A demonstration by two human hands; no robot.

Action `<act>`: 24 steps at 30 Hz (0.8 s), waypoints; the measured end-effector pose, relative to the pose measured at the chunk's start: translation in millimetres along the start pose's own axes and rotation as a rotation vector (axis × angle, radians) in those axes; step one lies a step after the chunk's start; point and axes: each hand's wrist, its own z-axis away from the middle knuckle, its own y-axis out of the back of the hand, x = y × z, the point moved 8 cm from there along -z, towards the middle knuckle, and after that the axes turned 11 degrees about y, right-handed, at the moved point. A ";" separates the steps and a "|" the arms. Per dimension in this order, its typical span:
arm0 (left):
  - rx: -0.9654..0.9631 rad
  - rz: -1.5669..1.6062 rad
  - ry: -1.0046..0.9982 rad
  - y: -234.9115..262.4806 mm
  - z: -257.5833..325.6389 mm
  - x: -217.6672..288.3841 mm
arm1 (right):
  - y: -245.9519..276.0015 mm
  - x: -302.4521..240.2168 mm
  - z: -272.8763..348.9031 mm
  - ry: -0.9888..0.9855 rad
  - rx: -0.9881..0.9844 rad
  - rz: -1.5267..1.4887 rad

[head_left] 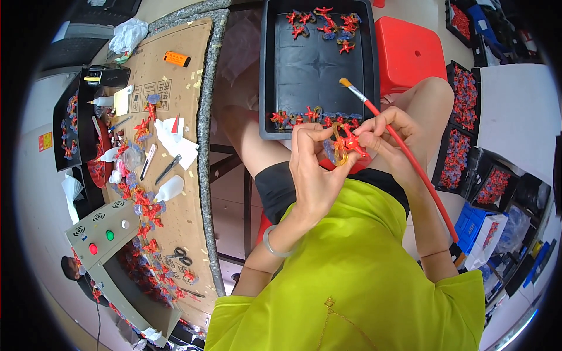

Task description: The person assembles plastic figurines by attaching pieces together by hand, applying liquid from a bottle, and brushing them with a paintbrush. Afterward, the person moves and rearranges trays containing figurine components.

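In front of my lap, my left hand [312, 172] pinches a small red figurine [350, 142] with yellow and blue translucent swirls around it. My right hand [396, 137] grips a long red-handled paintbrush [422, 174], its bristles angled up and away to the left. The thumb and fingertips of that hand also meet the figurine's right side. Just beyond both hands lies a black tray [316, 70]. Similar figurines [325, 23] are clustered at its far end, and a row of others lines its near edge, partly hidden by my fingers.
A red plastic stool [410, 58] stands right of the tray. On the left, a cardboard-covered table [187, 105] carries figurines, a white squeeze bottle [170, 188], scissors [180, 256] and knives. A grey machine [102, 231] with coloured buttons adjoins it. Figurine-filled trays [455, 158] lie at right.
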 end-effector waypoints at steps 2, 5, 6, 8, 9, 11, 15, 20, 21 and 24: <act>-0.047 0.198 0.070 -4.5 -0.1 1.2 | 2.7 -6.9 -0.7 0.063 0.013 0.058; -0.233 0.617 0.325 -10.3 -1.3 -12.6 | 6.1 -9.1 -0.4 0.114 -0.002 0.107; -0.377 0.840 0.511 -18.6 2.2 -19.5 | 7.4 -9.9 -0.4 0.114 0.001 0.108; -0.468 0.741 0.507 -18.0 0.5 -23.0 | 4.8 -17.8 -0.9 0.199 -0.046 0.124; -0.547 0.641 0.501 -20.5 2.6 -26.9 | 3.0 -17.2 -1.8 0.198 -0.050 0.121; -0.538 0.635 0.512 -17.5 4.7 -34.9 | 1.3 -19.8 -4.2 0.209 -0.025 0.196; -0.473 0.703 0.446 -14.3 1.4 -32.9 | 14.6 -58.3 -5.1 0.390 0.014 0.216; -0.413 0.764 0.429 -11.8 1.6 -33.3 | 1.0 -75.7 7.0 0.498 -0.188 0.236; -0.395 0.783 0.419 -10.3 1.4 -31.5 | -6.0 -77.4 9.5 0.525 -0.226 0.329; -0.374 0.794 0.415 -7.7 0.3 -28.3 | -7.0 -84.0 11.4 0.551 -0.215 0.595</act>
